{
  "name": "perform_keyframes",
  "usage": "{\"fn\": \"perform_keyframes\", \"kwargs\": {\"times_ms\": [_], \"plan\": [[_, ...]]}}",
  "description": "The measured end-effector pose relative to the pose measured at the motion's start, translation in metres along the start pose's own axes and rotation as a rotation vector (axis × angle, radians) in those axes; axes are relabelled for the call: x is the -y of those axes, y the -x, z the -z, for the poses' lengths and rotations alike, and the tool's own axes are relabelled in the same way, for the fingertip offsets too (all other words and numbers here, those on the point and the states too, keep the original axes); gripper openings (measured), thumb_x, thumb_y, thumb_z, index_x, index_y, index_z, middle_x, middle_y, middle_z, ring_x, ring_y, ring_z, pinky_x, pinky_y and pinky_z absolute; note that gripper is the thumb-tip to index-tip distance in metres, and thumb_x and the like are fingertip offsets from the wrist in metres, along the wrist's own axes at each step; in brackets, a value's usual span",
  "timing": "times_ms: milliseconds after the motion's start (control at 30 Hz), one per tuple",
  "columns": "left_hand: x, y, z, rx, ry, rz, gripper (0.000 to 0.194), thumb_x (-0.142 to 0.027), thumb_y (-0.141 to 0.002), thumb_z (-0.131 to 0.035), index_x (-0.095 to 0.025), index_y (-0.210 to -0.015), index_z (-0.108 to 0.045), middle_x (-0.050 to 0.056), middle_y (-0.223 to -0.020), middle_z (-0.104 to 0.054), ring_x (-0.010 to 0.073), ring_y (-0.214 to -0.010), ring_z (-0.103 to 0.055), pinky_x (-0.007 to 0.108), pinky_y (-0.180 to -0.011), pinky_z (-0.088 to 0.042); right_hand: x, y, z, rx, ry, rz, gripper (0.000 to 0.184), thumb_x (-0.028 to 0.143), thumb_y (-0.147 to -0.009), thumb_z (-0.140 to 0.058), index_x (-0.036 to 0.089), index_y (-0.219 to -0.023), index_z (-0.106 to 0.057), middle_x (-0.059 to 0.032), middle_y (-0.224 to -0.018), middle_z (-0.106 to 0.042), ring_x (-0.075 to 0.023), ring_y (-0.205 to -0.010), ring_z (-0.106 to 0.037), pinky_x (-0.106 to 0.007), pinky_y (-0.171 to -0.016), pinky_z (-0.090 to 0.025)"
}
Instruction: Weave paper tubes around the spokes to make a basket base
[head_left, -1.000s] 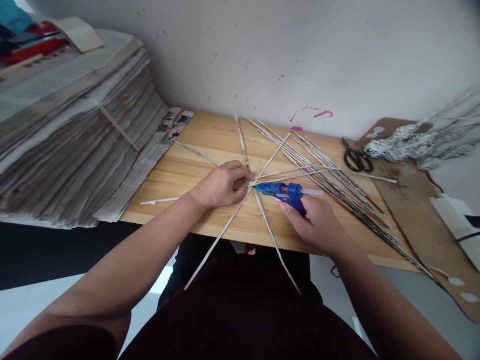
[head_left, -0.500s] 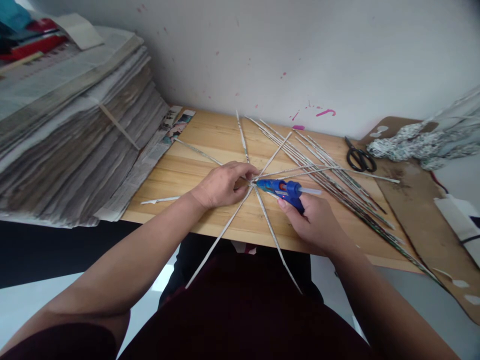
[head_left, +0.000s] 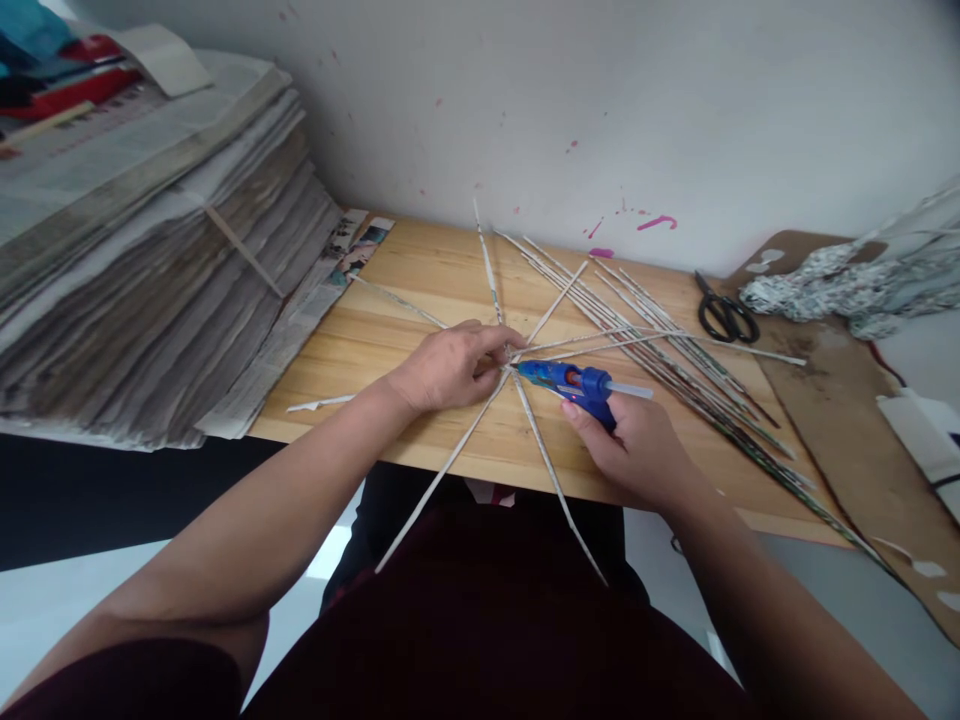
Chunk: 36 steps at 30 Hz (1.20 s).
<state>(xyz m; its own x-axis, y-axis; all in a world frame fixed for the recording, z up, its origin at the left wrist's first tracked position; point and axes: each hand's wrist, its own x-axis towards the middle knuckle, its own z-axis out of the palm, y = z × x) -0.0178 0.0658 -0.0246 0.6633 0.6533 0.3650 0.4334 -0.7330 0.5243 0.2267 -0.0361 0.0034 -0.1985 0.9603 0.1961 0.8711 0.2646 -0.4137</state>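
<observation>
Thin rolled-paper sticks [head_left: 439, 479] cross at one point and spread out like spokes on the wooden table. My left hand [head_left: 450, 367] is closed over the left side of that crossing, its fingertips pressing the sticks at the centre. My fingers partly cover the joint. In my right hand [head_left: 637, 445] is a blue hot glue gun [head_left: 559, 376], gripped by its handle. Its nozzle points left and meets the crossing, right by my left fingertips. A clear glue stick [head_left: 632, 390] pokes out of its back end.
More paper sticks [head_left: 675, 390] lie in a loose bundle on the right, with black scissors [head_left: 726, 318] beyond. A tall tied stack of newspapers [head_left: 172, 290] stands at left. Brown cardboard [head_left: 840, 420] and bunched paper strands [head_left: 810, 285] occupy the right end. A white wall [head_left: 480, 120] borders the back.
The far tip of the back spoke has risen slightly. Both hands and the glue gun stay at the crossing, and the whole view has shifted a little.
</observation>
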Motion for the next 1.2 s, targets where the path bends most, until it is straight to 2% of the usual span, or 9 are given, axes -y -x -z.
{"fn": "perform_keyframes", "kwargs": {"times_ms": [167, 367, 800, 933, 1200], "plan": [[0.004, 0.001, -0.002, -0.011, 0.108, 0.038, 0.051, -0.012, -0.080, -0.060, -0.024, -0.129, -0.059, 0.001, -0.100, -0.072, 0.0167, -0.097, -0.067, 0.029, -0.086, -0.054, -0.004, 0.004, 0.001, 0.004, -0.002, -0.016, 0.042, 0.047, -0.094, -0.052, 0.025, -0.062, -0.038, 0.0016, -0.053, -0.047, -0.0127, -0.048, -0.040, -0.029, -0.052, -0.028], [0.010, 0.002, -0.004, -0.022, 0.179, 0.037, 0.054, -0.013, -0.078, -0.062, -0.022, -0.131, -0.056, 0.002, -0.106, -0.072, 0.0145, -0.089, -0.067, 0.025, -0.077, -0.054, -0.002, 0.003, 0.002, 0.016, -0.028, -0.081, 0.041, 0.050, -0.095, -0.051, 0.023, -0.065, -0.046, -0.0012, -0.058, -0.054, -0.0149, -0.054, -0.048, -0.029, -0.056, -0.031], [0.009, 0.000, -0.001, -0.012, 0.204, 0.068, 0.048, -0.017, -0.077, -0.063, -0.020, -0.125, -0.063, 0.003, -0.103, -0.074, 0.0135, -0.085, -0.067, 0.025, -0.077, -0.054, -0.001, -0.003, 0.002, 0.036, -0.041, -0.054, 0.042, 0.048, -0.096, -0.050, 0.023, -0.064, -0.043, 0.0000, -0.056, -0.053, -0.0138, -0.053, -0.046, -0.029, -0.055, -0.029], [0.008, 0.000, 0.000, -0.006, 0.210, 0.085, 0.048, -0.019, -0.077, -0.063, -0.019, -0.126, -0.063, 0.003, -0.103, -0.074, 0.0117, -0.077, -0.065, 0.023, -0.072, -0.053, 0.000, -0.003, 0.002, 0.028, -0.040, -0.033, 0.041, 0.047, -0.096, -0.051, 0.023, -0.064, -0.041, 0.0012, -0.055, -0.051, -0.0131, -0.052, -0.044, -0.029, -0.054, -0.029], [0.009, 0.000, -0.001, -0.009, 0.207, 0.068, 0.049, -0.018, -0.077, -0.063, -0.020, -0.126, -0.064, 0.003, -0.104, -0.074, 0.0139, -0.084, -0.066, 0.025, -0.076, -0.053, 0.002, 0.000, 0.010, 0.029, -0.023, -0.043, 0.043, 0.049, -0.095, -0.051, 0.024, -0.062, -0.039, 0.0012, -0.054, -0.049, -0.0127, -0.050, -0.042, -0.029, -0.053, -0.027]]}}
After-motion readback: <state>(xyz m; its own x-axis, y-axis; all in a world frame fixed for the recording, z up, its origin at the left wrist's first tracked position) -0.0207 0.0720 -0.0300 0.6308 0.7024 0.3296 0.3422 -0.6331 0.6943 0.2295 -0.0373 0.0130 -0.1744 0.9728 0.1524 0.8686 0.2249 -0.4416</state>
